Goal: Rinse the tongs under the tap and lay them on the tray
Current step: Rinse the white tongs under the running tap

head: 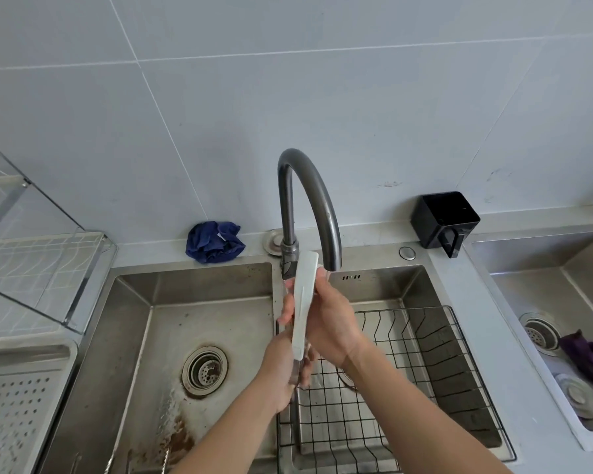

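White tongs stand nearly upright just below the dark curved tap, above the divider between two sink basins. My left hand grips their lower metal end. My right hand wraps around their middle, fingers showing on the far side. No water stream is clearly visible at the spout. A perforated metal tray sits at the left edge of the counter.
The left basin has a round drain and rust stains. A black wire rack fills the right basin. Behind lie a blue cloth, a black holder and a dish rack. Another sink with a purple cloth is at right.
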